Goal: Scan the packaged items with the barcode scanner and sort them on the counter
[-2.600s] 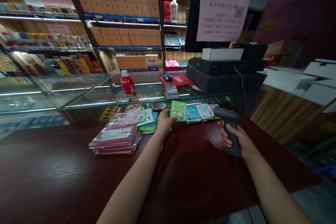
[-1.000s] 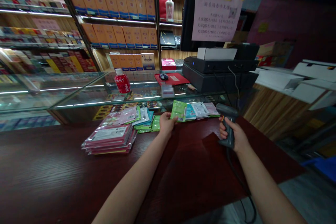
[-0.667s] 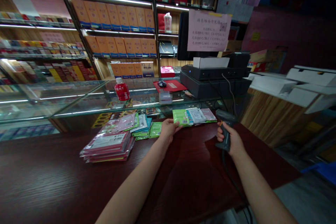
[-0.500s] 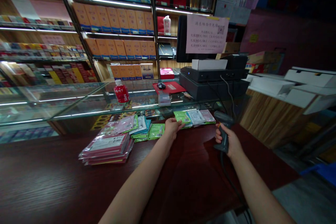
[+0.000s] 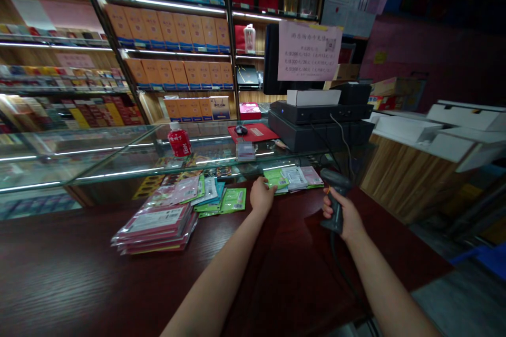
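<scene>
My left hand (image 5: 262, 197) is at the left end of a row of small flat packets, its fingers closed on the edge of a green packet (image 5: 277, 179). Beside that packet lie a white packet (image 5: 294, 178) and a pink packet (image 5: 311, 176). My right hand (image 5: 348, 216) grips a dark barcode scanner (image 5: 336, 202) by its handle, and a cable runs down from it. Left of my left hand, another green packet (image 5: 234, 200) rests by several blue and white ones. Farther left is a stack of larger pink packs (image 5: 156, 226) in clear plastic.
A glass display counter (image 5: 118, 155) borders the brown table (image 5: 79, 268) at the back. On the glass stand a red bottle (image 5: 179, 140), a mouse (image 5: 241, 130) on a red folder, and a dark cash drawer (image 5: 308, 129) beneath a monitor with a pink notice (image 5: 308, 51).
My left hand has shifted slightly, its wrist turning at the green packet's edge. The right hand still holds the scanner in nearly the same place. The view has moved a little.
</scene>
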`<move>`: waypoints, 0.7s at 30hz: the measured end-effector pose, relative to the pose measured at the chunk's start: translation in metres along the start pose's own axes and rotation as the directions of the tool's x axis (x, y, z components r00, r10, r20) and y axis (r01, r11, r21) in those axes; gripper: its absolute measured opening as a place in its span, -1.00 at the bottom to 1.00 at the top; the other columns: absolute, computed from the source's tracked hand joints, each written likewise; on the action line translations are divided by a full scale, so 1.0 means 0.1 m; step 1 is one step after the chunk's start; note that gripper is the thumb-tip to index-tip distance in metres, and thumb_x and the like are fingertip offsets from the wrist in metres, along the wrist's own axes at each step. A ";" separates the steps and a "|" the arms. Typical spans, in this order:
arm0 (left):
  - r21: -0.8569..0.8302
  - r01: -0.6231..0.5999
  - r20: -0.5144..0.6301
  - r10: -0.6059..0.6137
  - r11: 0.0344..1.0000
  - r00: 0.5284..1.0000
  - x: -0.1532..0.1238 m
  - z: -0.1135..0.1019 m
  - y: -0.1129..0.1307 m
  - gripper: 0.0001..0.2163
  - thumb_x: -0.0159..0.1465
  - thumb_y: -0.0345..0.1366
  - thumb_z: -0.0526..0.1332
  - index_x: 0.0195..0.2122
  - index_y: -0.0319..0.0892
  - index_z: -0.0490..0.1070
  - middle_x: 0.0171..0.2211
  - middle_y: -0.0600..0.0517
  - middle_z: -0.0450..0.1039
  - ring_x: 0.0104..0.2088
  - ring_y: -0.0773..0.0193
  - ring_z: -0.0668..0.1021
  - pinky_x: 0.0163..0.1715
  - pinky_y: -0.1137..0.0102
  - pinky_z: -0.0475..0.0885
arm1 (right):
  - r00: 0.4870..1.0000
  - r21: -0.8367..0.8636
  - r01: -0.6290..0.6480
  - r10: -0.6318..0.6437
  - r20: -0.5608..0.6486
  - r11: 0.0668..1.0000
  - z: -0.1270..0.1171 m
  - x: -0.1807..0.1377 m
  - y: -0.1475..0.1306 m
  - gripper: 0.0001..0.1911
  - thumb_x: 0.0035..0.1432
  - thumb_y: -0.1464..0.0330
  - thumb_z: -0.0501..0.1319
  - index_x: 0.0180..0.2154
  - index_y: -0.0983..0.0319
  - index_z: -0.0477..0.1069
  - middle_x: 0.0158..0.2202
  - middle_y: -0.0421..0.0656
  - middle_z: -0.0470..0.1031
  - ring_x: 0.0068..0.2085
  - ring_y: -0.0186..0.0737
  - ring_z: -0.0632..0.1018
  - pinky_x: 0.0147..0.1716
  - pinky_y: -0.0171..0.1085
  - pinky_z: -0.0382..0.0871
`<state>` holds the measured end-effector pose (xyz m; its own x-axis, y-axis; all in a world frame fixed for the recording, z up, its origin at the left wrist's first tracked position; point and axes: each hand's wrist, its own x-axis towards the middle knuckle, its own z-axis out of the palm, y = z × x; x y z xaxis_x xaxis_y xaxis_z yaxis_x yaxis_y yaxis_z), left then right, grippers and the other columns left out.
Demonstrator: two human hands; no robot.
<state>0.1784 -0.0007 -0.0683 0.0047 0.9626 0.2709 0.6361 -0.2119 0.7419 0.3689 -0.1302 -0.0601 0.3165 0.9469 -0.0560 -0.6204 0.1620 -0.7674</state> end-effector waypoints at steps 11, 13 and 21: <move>0.238 -0.215 0.026 0.215 0.947 0.976 0.01 -0.54 -0.15 -0.87 0.16 -0.33 0.20 -0.26 -0.18 0.42 -0.29 -0.06 0.45 -0.23 0.19 0.48 -0.22 0.38 0.31 | 1.000 -0.028 -0.010 0.011 0.006 1.000 -0.02 0.00 0.01 -0.70 -0.09 0.23 0.40 -0.34 0.23 0.42 -0.62 -0.31 0.31 -0.68 -0.45 0.28 -0.76 -0.45 0.19; 0.312 -0.223 0.056 0.216 0.923 0.975 0.01 -0.69 -0.22 -0.87 0.17 -0.32 0.20 -0.26 -0.18 0.43 -0.27 -0.07 0.45 -0.22 0.18 0.48 -0.19 0.37 0.31 | 1.000 -0.030 -0.014 0.014 0.002 0.999 -0.02 0.00 0.02 -0.71 -0.09 0.24 0.40 -0.35 0.23 0.42 -0.62 -0.30 0.31 -0.68 -0.46 0.28 -0.76 -0.45 0.19; 0.644 -0.222 0.148 0.165 0.732 0.975 -0.12 -0.93 -0.37 -0.81 0.19 -0.36 0.13 -0.26 -0.26 0.52 -0.20 -0.24 0.43 -0.11 -0.05 0.43 -0.20 0.23 0.32 | 1.000 -0.056 -0.022 0.022 -0.009 0.998 -0.02 -0.02 0.04 -0.73 -0.10 0.26 0.40 -0.36 0.23 0.43 -0.63 -0.30 0.31 -0.67 -0.45 0.28 -0.76 -0.46 0.19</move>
<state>0.0837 -0.0198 -0.0418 0.2239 0.9286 0.2958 0.9617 -0.2598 0.0876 0.3672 -0.1321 -0.0640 0.3089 0.9479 -0.0784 -0.5862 0.1249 -0.8005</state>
